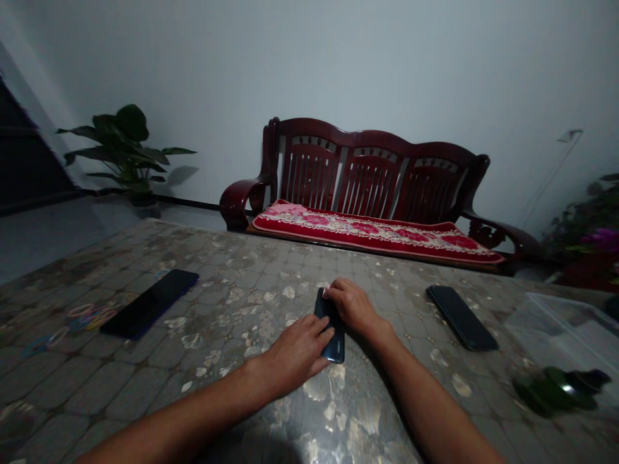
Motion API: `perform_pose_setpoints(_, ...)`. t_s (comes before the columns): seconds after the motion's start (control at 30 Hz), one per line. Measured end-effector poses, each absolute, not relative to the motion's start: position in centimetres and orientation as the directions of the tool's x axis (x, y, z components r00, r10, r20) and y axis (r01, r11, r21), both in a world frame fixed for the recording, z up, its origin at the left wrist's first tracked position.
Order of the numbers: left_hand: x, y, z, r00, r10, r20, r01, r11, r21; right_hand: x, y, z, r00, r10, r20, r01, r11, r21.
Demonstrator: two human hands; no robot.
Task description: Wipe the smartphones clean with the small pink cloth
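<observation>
While the loosely spread left hand (300,347) is steadying a phone (338,347), ideally firmly, the right hand (355,304) is pinching pale material (326,292).

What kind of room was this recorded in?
Probably a living room in a home: a carved wooden bench with a red floral seat cover stands against the wall, and a leafy plant sits in the corner.

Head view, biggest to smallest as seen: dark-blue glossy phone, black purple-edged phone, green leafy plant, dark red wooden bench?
1. Dark red wooden bench
2. Green leafy plant
3. Black purple-edged phone
4. Dark-blue glossy phone, partly covered
</observation>
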State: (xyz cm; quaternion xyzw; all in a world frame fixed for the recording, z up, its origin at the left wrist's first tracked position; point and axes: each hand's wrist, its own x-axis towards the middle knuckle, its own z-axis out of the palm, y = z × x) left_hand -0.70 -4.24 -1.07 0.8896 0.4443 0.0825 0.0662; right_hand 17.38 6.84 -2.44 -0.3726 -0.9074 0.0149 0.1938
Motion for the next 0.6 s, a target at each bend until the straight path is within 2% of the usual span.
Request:
perform_pose_setpoints(0.23,-0.58,-4.12,-1.39,0.591,0.803,0.078,0.779,-0.593,0.201,17.29,6.92,-2.52,-0.559,0.754,0.346,0.741,0.641,-0.199)
perform_pose_setpoints(0.43,-0.72,-3.9,-1.13,0.597,0.801,0.049,0.778,-0.592,0.208,17.78,6.49,-2.2,-0.646,0.699,0.306,0.654,0.714,-0.25)
perform_pose_setpoints(0.6,-0.89,-3.7,-0.82,0.601,0.797,0.059,0.768,-0.596,0.232,17.65,6.83,-2.03,-0.566,0.769,0.296,0.73,0.635,-0.254)
